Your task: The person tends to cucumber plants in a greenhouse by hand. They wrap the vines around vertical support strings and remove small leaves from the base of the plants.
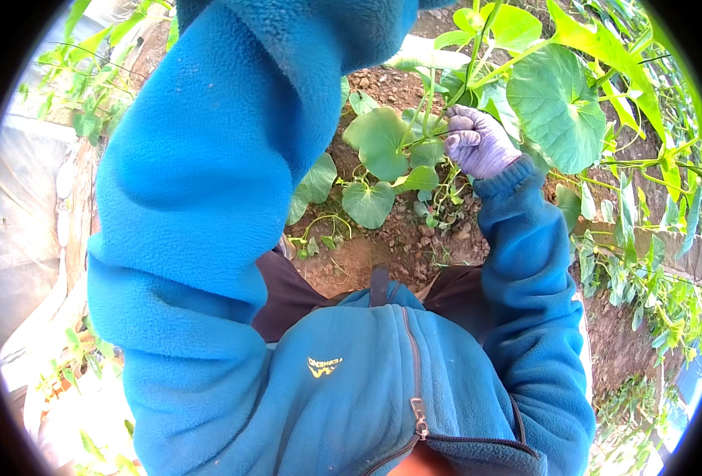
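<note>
My right hand [483,141], in a pale purple knit glove, has its fingers curled shut around a thin stem of a climbing vine [461,90]. Broad, rounded green leaves [556,110] hang just beyond and to the right of this hand. Lower leaves [376,143] spread to its left, close above the soil [380,253]. My left arm, in a blue fleece sleeve [202,178], reaches up past the top edge of the picture. The left hand is out of view, and the raised sleeve hides part of the plants and ground behind it.
Leafy vines [642,268] crowd the right side, where a grey board-like edge [672,247] crosses behind them. Along the left runs a pale wooden post or beam [82,196] beside translucent plastic sheeting [21,232]. Small seedlings or shoots [440,205] grow below my right hand.
</note>
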`<state>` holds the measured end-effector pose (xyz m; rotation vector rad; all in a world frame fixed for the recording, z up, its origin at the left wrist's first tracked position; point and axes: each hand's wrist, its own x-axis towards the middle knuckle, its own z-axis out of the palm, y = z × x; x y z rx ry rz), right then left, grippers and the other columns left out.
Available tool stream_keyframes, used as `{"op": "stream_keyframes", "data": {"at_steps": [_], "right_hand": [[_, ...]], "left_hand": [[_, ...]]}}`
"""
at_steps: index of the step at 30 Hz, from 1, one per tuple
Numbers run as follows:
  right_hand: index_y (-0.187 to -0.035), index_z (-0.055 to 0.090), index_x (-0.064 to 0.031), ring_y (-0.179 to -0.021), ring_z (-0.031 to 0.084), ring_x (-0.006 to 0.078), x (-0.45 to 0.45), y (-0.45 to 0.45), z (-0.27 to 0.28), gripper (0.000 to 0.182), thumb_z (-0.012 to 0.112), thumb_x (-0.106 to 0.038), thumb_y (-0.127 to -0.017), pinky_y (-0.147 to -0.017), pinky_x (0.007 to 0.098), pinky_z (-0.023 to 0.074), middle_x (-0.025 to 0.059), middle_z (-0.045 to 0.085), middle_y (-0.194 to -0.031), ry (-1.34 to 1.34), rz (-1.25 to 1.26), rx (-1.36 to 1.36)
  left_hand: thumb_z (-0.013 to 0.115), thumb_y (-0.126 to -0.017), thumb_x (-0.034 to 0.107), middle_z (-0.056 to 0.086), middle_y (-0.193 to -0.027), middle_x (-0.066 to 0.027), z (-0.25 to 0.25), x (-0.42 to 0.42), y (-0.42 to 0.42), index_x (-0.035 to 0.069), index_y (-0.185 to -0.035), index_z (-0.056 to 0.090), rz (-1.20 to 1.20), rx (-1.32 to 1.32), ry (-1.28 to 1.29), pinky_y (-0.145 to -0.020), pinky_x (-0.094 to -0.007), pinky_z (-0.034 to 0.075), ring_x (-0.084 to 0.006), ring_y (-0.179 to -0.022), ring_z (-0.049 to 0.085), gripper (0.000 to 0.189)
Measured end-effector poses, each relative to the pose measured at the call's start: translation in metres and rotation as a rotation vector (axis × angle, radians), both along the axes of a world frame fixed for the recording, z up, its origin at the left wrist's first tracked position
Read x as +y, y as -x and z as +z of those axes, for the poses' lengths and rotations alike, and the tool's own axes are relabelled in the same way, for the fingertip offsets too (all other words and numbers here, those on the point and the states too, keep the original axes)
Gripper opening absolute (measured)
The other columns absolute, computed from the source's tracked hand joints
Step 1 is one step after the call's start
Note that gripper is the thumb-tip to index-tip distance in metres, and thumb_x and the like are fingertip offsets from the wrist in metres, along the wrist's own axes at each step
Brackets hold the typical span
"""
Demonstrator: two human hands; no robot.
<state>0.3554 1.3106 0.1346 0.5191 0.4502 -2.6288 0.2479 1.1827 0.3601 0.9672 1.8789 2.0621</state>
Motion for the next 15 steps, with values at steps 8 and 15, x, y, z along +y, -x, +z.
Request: {"op": "stream_keyframes", "data": {"at_steps": [8, 15], "right_hand": [[-0.108, 0.048, 0.0042, -0.045, 0.047, 0.0049, 0.005, -0.007, 0.038, 0.03, 0.05, -0.016, -0.088, -0.047, 0.0188, 0.0471, 0.0118, 0.059, -0.09, 0.04, 0.088, 0.058], [-0.124, 0.038, -0.011, -0.053, 0.05, 0.0149, -0.032, -0.005, 0.067, 0.04, 0.051, -0.019, -0.087, -0.051, 0.0293, 0.0458, 0.0095, 0.056, -0.08, -1.539, -0.063, 0.336]], "left_hand": [[0.057, -0.079, 0.015, 0.063, -0.073, -0.0126, 0.006, 0.01, -0.002, -0.004, -0.091, 0.057, 0.006, 0.02, 0.032, -0.06, -0.027, 0.053, -0.0177, -0.064, 0.062, 0.023], [0.059, -0.081, 0.012, 0.062, -0.08, -0.0161, -0.018, 0.01, 0.029, -0.005, -0.094, 0.054, -0.02, -0.11, -0.085, -0.064, -0.0307, 0.054, -0.023, -0.07, 0.063, 0.022]]}}
